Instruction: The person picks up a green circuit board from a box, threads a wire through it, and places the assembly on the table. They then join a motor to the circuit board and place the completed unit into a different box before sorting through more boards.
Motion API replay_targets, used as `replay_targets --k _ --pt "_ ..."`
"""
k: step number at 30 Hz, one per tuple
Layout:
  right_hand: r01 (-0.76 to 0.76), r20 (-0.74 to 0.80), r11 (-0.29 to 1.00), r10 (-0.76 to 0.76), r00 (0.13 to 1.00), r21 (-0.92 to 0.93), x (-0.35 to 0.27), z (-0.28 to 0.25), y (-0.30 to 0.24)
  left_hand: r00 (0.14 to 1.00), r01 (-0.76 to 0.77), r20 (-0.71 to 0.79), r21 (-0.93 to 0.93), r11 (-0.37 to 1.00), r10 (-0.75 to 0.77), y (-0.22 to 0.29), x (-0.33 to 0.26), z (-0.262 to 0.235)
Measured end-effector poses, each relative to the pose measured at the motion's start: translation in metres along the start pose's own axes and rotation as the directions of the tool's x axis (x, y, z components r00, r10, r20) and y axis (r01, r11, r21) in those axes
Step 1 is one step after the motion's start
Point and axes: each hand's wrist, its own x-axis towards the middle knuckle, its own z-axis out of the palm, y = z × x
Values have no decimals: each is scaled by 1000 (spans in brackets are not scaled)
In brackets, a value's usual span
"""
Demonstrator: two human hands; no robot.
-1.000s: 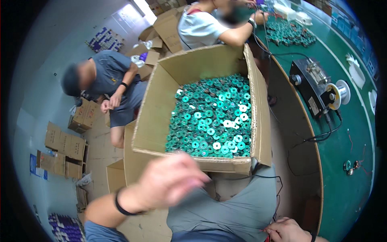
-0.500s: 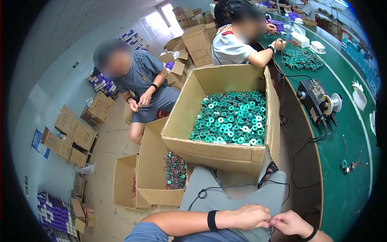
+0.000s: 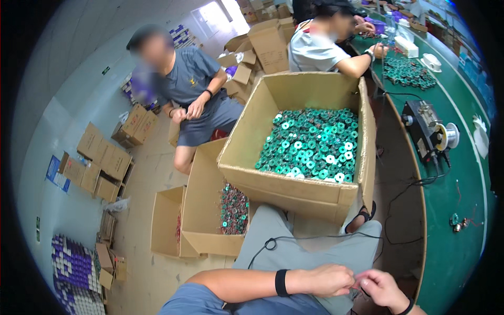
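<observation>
Over my lap, my left hand (image 3: 329,280) and my right hand (image 3: 379,286) meet with fingertips pinched close together. Both are closed on something small between them; a hint of red shows there, but its kind is hidden by the fingers. Beyond my knees stands a large open cardboard box (image 3: 294,198), filled with many small green ring-shaped parts (image 3: 310,147). To its left, a lower cardboard box (image 3: 210,242) holds similar green parts with red wires (image 3: 234,210). A thin black cable (image 3: 315,238) runs across my trousers.
On the right, the green workbench (image 3: 446,278) carries a black soldering unit with a wire spool (image 3: 447,136), a few loose wired parts (image 3: 458,223) and a heap of green parts (image 3: 407,72). Two co-workers sit nearby, one at left (image 3: 191,79), one at the bench (image 3: 320,50).
The view has tilted a little, shifting the boxes and bench in the picture. My right hand's fingers have lifted slightly beside my left hand, which stays pinched. The co-worker at left has leaned.
</observation>
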Motion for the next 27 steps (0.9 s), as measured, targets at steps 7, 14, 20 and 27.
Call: replay_targets --k 7,14,20,27 --pt "271 -521 880 -32 853 391 14 -19 22 910 51 -391 -232 971 -141 -16 -68 -65" --pt "279 -537 953 -174 826 120 20 -26 47 177 -138 -729 -684 716 -662 -64 -199 -84" --pt "175 -549 955 -282 787 -239 36 -18 15 -171 -429 -671 -608 668 -721 -111 -296 -94" --pt "68 -521 949 -228 823 -307 35 -6 18 -536 -474 -534 -452 756 -654 -179 -529 -103"
